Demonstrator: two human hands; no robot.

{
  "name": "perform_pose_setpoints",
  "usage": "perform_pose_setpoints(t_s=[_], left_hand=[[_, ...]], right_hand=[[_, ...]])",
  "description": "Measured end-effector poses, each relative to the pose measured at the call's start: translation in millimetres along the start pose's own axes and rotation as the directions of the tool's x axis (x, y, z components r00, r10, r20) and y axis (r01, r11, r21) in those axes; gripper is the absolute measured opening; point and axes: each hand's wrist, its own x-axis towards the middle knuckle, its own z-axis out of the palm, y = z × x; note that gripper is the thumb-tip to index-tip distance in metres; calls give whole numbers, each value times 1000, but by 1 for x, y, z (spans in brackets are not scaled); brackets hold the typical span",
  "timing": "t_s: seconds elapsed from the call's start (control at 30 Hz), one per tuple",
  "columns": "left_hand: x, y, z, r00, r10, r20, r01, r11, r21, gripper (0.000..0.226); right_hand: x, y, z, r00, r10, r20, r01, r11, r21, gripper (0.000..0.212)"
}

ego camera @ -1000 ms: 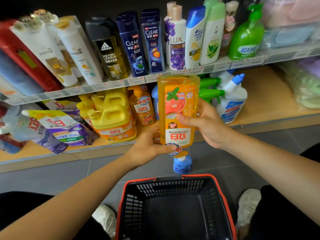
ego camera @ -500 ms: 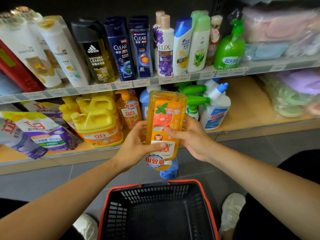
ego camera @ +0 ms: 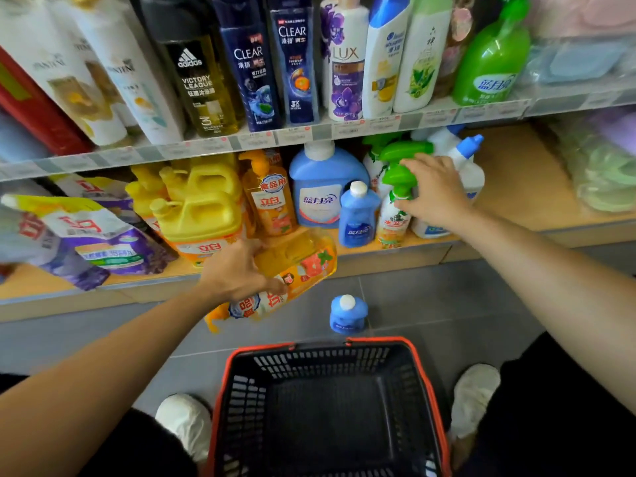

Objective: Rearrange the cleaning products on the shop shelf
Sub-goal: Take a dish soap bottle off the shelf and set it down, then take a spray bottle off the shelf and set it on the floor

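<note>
At lower shelf (ego camera: pixel 516 187), left hand (ego camera: pixel 237 270) clamped on tilted orange bottle (ego camera: pixel 303 266), right hand (ego camera: pixel 433 191) outstretched, grip apart

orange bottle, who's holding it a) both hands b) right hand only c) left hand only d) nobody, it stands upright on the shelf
c: only the left hand grips the orange bottle, which is tilted, while the right hand reaches over to the green spray bottle.
</note>
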Motion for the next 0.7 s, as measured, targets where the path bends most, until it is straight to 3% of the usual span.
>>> perform_pose_setpoints(t_s=[0.07, 0.13, 0.27, 0.43, 0.57, 0.7], left_hand=[[11, -5, 9, 999, -7, 52, -2, 983, 185, 111], [21, -6, 21, 996, 14, 85, -45, 925, 377, 103], [39, 2, 43, 976, 100, 193, -197, 780, 594, 87], [64, 14, 65, 924, 119, 363, -352, 637, 686, 72], [77, 17, 91, 902, 117, 416, -395, 614, 684, 63], [86, 23, 114, 870, 227, 437, -477, 612, 631, 54]], right_hand=[[-2, 1, 12, 999, -5, 46, 10, 994, -112, 91], [-4, 3, 16, 999, -33, -13, 30, 983, -180, 91], [0, 3, 10, 993, -42, -108, 22, 982, -186, 59], [-7, 10, 8, 998, -38, -54, 40, 999, 30, 53], [-12, 7, 5, 996, -75, -49, 81, 988, 130, 54], [-13, 2, -3, 992, -38, -117, 68, 961, 269, 49]])
